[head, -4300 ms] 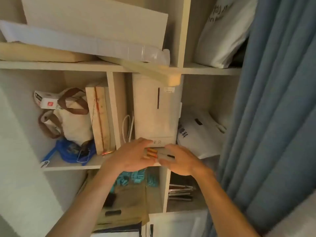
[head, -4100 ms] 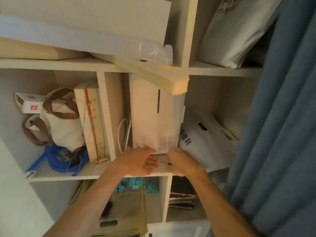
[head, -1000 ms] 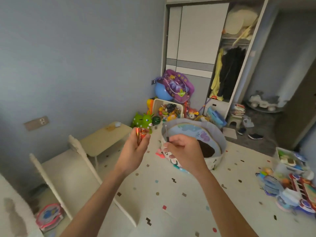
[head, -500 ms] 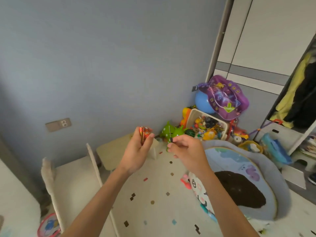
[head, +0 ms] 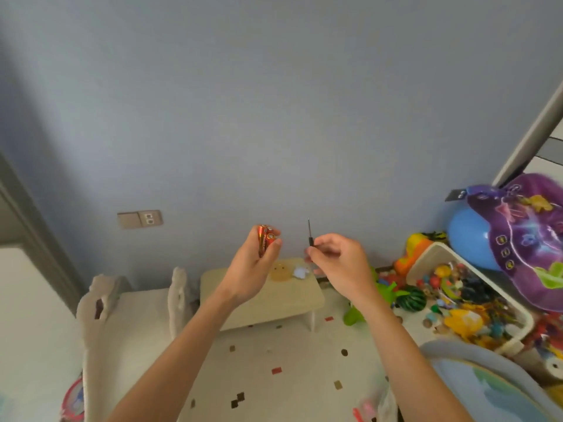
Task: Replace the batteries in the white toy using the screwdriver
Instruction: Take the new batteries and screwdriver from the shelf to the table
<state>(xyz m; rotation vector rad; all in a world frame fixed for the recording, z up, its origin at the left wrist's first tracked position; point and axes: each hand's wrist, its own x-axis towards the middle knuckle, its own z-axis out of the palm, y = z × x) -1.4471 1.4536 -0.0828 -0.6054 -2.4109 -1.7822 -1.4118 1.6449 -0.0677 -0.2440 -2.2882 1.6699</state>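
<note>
Blue-grey wall (head: 274, 102) fills most of the view, with a speckled floor (head: 289, 376) below it and a low pale table (head: 262, 303) against the wall, straight ahead of both hands. To the right a white bin (head: 451, 257) overflows with small toys beside a blue ball (head: 466, 239) and a purple bag (head: 530, 239); no white toy can be picked out for certain there, though a small white thing (head: 300, 272) lies on the table top, too small to identify. Left hand (head: 249, 272) is closed around two orange batteries (head: 265, 242), held upright side by side with their ends poking above the fingertips. Right hand (head: 338, 263), just beside it and level with it, pinches one slim screwdriver (head: 310, 236) between thumb and fingers, its shaft pointing straight up and its handle mostly hidden in the grip. Both hands hover above the table, so its top lies below and slightly forward of them; the left hand looks a little nearer its middle. Since both hands are full, my guess is that the batteries must be put down before any screw can be turned.
</note>
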